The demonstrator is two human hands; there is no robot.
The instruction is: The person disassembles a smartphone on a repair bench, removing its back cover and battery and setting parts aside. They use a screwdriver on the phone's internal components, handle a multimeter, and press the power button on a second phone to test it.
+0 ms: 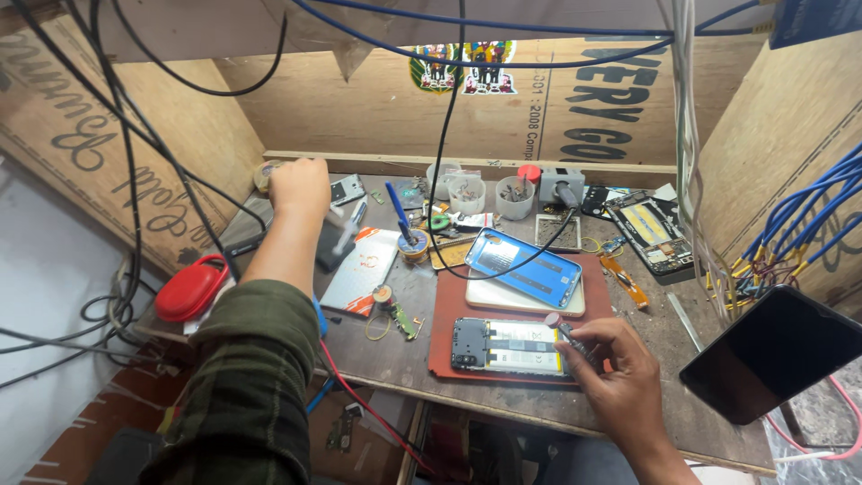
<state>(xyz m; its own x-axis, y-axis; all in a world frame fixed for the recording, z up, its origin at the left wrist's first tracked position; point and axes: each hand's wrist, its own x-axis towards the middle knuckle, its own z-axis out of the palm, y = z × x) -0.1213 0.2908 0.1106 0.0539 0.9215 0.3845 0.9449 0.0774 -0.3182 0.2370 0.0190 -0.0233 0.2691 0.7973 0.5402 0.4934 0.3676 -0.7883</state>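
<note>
Phone teardown on the counter (pixel 395 341)
Right hand (pixel 620 377) clamps a screwdriver (pixel 567 334) over the opened phone (pixel 507 346); left hand (pixel 299 187) reaches far back, grip unclear.

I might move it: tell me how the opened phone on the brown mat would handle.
The opened phone looks thin, flat and probably light. Its exposed circuitry is likely fragile, so edges seem safest. Lying flat on the mat, it should slide rather than roll.

You are working at a worn, matt wooden bench (pixel 404 346) walled in rough plywood (pixel 377 112). Your right hand (pixel 620 373) is gripping a metal-tipped screwdriver (pixel 567 334) over an opened phone (pixel 507 346) lying on a smooth reddish mat (pixel 444 355). Your woven plaid sleeve (pixel 247 386) is looking soft beside glossy red plastic (pixel 190 289).
</note>
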